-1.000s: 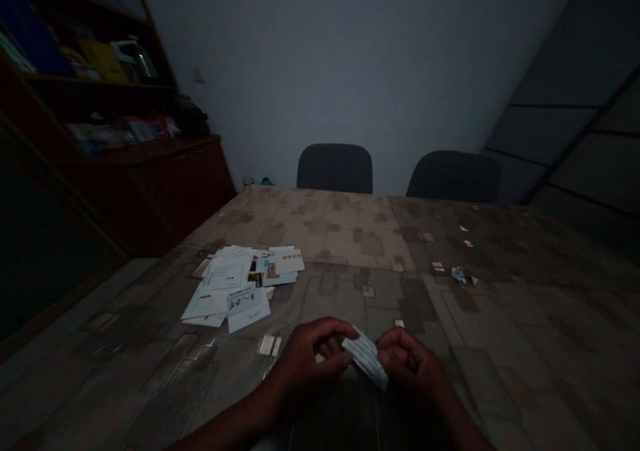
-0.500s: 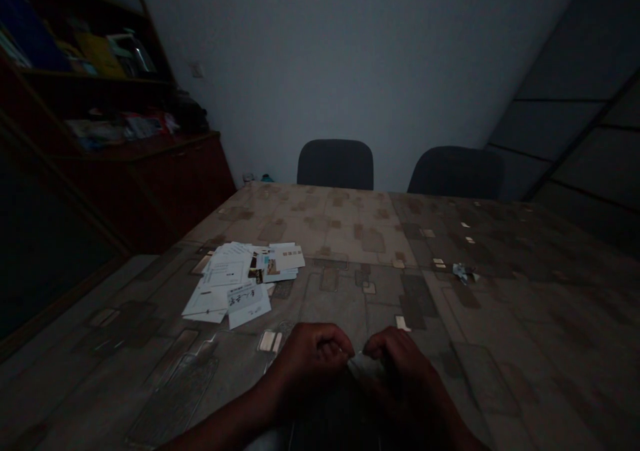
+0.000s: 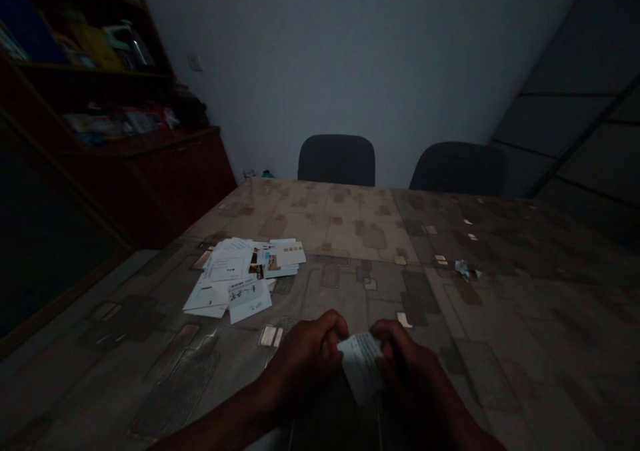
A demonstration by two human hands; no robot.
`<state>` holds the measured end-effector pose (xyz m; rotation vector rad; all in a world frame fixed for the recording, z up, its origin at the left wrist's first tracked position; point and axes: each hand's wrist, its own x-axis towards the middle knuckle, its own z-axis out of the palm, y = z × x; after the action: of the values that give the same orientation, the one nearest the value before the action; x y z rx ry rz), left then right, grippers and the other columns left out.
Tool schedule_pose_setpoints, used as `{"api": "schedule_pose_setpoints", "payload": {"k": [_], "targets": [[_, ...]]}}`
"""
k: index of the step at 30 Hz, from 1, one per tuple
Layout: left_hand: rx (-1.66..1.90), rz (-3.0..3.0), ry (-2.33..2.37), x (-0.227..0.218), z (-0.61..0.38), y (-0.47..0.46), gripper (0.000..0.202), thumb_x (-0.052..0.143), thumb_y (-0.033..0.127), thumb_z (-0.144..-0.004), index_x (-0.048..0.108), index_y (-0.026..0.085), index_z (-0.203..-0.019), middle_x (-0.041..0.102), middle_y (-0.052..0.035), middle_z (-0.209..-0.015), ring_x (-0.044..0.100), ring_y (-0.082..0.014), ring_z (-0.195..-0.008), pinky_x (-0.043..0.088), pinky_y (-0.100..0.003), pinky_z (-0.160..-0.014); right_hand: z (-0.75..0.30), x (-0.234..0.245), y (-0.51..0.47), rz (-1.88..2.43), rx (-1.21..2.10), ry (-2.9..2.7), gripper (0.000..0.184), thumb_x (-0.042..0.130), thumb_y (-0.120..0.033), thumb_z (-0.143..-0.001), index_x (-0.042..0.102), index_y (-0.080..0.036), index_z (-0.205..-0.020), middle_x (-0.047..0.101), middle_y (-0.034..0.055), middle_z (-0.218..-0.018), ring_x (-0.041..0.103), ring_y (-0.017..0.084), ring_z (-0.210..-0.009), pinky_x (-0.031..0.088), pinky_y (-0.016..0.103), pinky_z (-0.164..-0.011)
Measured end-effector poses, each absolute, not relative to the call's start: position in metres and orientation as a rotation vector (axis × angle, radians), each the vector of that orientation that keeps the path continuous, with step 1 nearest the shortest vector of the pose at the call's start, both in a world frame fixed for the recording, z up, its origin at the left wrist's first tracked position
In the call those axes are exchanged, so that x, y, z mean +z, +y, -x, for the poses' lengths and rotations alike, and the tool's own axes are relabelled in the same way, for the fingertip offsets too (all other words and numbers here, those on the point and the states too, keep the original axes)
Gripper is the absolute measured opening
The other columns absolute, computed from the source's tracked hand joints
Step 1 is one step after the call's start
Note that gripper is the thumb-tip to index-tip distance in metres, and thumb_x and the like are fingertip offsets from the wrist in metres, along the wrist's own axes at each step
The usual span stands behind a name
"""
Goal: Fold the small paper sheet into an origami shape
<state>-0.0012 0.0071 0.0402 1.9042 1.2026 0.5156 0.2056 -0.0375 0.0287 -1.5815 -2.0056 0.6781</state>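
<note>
Paper slip (image 3: 362, 369): small, pale, with rows of print too dim for me to read, held up in front of the person between both hands, its lower corner hanging down
Left hand (image 3: 313, 352): fingers curled in, pinching the slip by its left edge
Right hand (image 3: 411, 365): curled likewise, gripping the slip's right edge, the fingers partly lost in shadow
Card pile (image 3: 226, 272): white papers and cards fanned over one another beyond the left hand, well apart from the slip, one in front bearing dark handwriting
Crumpled scrap (image 3: 466, 270): lying by itself further off, over to the right
Tabletop (image 3: 345, 297): covered with a cloth of overlapping rectangles, a few catching the light
Chairs (image 3: 337, 160): two dark backs showing along the far side, the pale wall (image 3: 350, 51) behind them
Cabinet (image 3: 186, 183): reddish and dim on the left, its shelves crowded
</note>
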Motion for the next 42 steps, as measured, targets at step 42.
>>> {"api": "schedule_pose_setpoints", "payload": {"k": [42], "targets": [[0.616, -2.489, 1.165, 0.019, -0.002, -0.015, 0.02, 0.058, 0.011, -0.08, 0.059, 0.02, -0.098, 0.065, -0.0027, -0.086, 0.058, -0.0206, -0.077, 0.042, -0.032, -0.069, -0.214, 0.021, -0.025, 1.573, 0.327, -2.281, 0.017, 0.069, -0.017, -0.082, 0.059, -0.019, -0.068, 0.061, 0.0014, -0.073, 0.055, 0.021, -0.075, 0.034, 0.032, -0.069]]}}
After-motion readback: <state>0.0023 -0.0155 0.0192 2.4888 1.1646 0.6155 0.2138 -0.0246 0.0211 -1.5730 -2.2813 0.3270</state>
